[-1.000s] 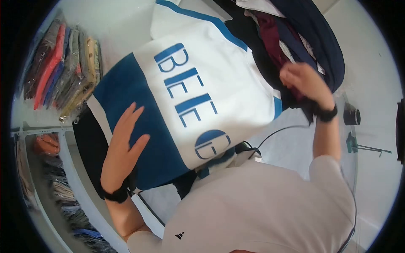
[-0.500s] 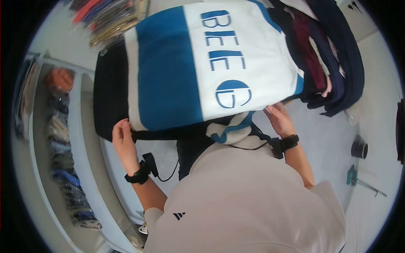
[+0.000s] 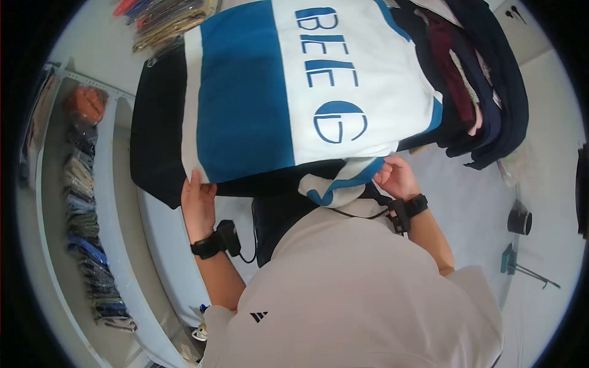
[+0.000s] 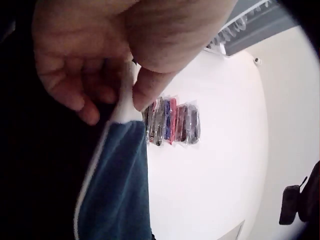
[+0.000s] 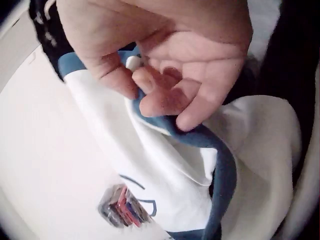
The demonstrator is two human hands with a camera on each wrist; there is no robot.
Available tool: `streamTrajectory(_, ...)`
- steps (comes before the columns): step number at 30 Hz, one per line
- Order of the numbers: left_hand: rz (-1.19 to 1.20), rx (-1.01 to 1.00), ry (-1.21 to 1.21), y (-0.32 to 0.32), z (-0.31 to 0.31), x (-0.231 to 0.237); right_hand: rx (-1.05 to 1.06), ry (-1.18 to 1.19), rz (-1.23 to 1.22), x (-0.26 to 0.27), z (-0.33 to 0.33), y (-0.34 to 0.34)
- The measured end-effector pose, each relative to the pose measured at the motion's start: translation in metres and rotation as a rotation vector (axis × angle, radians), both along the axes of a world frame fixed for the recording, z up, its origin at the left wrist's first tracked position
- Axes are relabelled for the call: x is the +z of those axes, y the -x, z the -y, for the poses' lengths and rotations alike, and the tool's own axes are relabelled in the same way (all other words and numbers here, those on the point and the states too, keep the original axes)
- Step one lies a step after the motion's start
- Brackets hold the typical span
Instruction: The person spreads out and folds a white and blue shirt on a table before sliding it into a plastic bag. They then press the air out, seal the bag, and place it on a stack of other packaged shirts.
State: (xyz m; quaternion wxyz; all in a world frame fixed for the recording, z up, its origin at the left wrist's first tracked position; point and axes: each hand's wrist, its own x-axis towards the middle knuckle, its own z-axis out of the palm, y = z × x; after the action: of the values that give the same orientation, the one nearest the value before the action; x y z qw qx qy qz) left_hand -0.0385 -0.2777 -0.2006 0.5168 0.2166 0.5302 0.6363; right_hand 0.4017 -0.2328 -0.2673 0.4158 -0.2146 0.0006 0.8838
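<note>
A white and blue sweater (image 3: 242, 92) with blue lettering lies spread in front of me in the head view. My left hand (image 3: 199, 208) is at its near hem corner; in the left wrist view, the thumb and fingers pinch the pale hem band (image 4: 127, 105) above the blue cloth. With my right hand (image 3: 397, 179) I pinch the sweater's near edge below the collar end. The right wrist view shows fingertips on a blue stripe (image 5: 192, 135) along white cloth. A sleeve (image 3: 334, 187) with a blue stripe hangs between the hands, by my body.
Black cloth (image 3: 156, 122) lies beneath the sweater. Dark and maroon garments (image 3: 491, 92) are heaped at the right. Bagged clothes (image 3: 175, 24) stand at the back left, and shelves (image 3: 116, 202) with folded bagged clothes line the left side. A black cup-like object (image 3: 519, 222) is at the right.
Both hands came down to the sweater's near edge, the right from the garment heap, the left from lying over the blue panel. Lately the left shifted slightly right along the hem.
</note>
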Motion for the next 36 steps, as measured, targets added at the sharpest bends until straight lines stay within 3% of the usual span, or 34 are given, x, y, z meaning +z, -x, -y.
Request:
streamTrajectory(2, -0.007, -0.033, 0.000, 0.004, 0.008, -0.002, -0.200, -0.025, 0.344, 0.039, 0.014, 0.003)
streamTrajectory(4, -0.183, -0.032, 0.037, 0.002, 0.014, 0.013, -0.208, -0.295, 0.325, 0.038, 0.033, -0.018)
streamTrajectory(5, -0.042, -0.061, -0.052, 0.002, 0.012, 0.020, -0.192, -0.397, 0.301, 0.046, 0.040, -0.024)
streamTrajectory(7, -0.014, -0.041, -0.077, 0.004, 0.014, 0.028, -0.215, -0.534, 0.252, 0.046, 0.053, -0.039)
streamTrajectory(8, 0.013, -0.053, -0.081, 0.006, 0.012, 0.031, -0.232, -0.535, 0.262, 0.040, 0.056, -0.042)
streamTrajectory(10, 0.005, -0.053, -0.111, 0.003, 0.008, 0.028, -0.364, -0.297, -0.232, 0.030, 0.058, -0.040)
streamTrajectory(11, 0.011, -0.068, -0.098, 0.008, 0.005, 0.023, -0.339, -0.195, -0.187, 0.028, 0.055, -0.037)
streamTrajectory(15, 0.017, -0.060, -0.088, -0.005, 0.003, 0.026, -0.251, -0.205, -0.058, 0.024, 0.064, -0.035)
streamTrajectory(17, 0.023, -0.028, -0.064, -0.007, 0.005, 0.027, -0.053, -0.161, 0.641, 0.036, 0.069, -0.029)
streamTrajectory(18, 0.007, -0.040, -0.033, -0.005, 0.006, 0.026, -0.055, -0.163, 0.639, 0.038, 0.069, -0.030)
streamTrajectory(20, -0.012, -0.047, -0.009, 0.003, 0.009, 0.021, 0.414, -0.560, 0.807, 0.051, 0.065, -0.030)
streamTrajectory(21, -0.064, -0.087, 0.040, 0.008, 0.012, 0.017, 0.443, -0.554, 0.958, 0.064, 0.065, -0.022)
streamTrajectory(22, -0.114, -0.123, 0.091, 0.008, 0.013, 0.018, 0.448, -0.560, 0.956, 0.060, 0.065, -0.021)
streamTrajectory(25, -0.132, -0.093, 0.087, 0.014, 0.019, 0.024, 0.282, -0.419, 1.242, 0.061, 0.067, -0.023)
streamTrajectory(26, -0.113, -0.084, 0.045, 0.013, 0.021, 0.030, 0.294, -0.426, 1.239, 0.075, 0.071, -0.024)
streamTrajectory(27, -0.036, 0.051, 0.045, 0.010, 0.023, 0.040, 0.023, -0.399, 1.017, 0.088, 0.077, -0.023)
streamTrajectory(28, 0.055, 0.057, -0.016, 0.007, 0.021, 0.048, -0.237, -0.361, 0.783, 0.099, 0.082, -0.024)
streamTrajectory(31, 0.128, 0.090, -0.063, 0.001, 0.018, 0.063, -0.285, -0.444, 0.522, 0.121, 0.092, -0.052)
streamTrajectory(33, 0.237, -0.012, -0.095, 0.009, 0.017, 0.059, -0.253, -0.533, 0.404, 0.120, 0.091, -0.058)
streamTrajectory(36, 0.364, -0.039, -0.140, 0.005, 0.012, 0.058, -0.286, -0.545, 0.482, 0.125, 0.088, -0.049)
